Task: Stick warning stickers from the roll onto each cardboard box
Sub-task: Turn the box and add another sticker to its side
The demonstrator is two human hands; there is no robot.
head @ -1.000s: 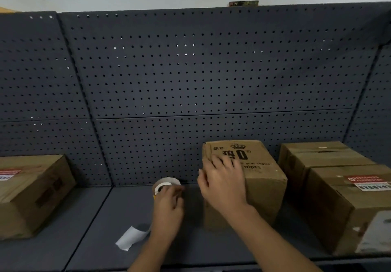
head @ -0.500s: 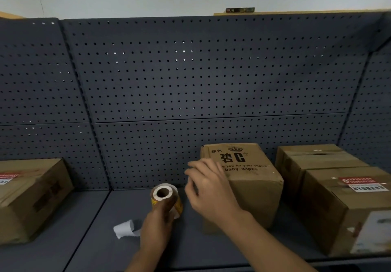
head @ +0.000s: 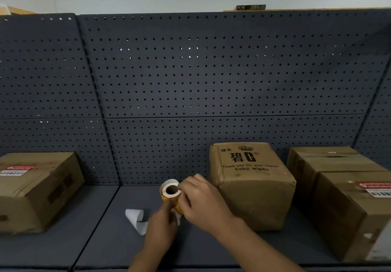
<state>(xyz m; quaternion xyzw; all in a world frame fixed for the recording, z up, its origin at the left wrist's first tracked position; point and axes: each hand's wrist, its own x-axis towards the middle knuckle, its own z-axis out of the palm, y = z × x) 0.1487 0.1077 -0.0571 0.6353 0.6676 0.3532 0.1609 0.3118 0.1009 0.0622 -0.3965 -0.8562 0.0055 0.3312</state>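
Fingers of left hand grip sticker roll from below, over the shelf. Right hand pinches the roll's outer wrap. White backing strip trails left. Baby wipes box just right of hands. Left box and right front box each carry a sticker.

Open shelf between boxes

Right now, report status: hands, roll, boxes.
Left hand holds roll, right hand pinches at its edge. Middle box shows no sticker. Paper scrap lies on shelf, left of hands.
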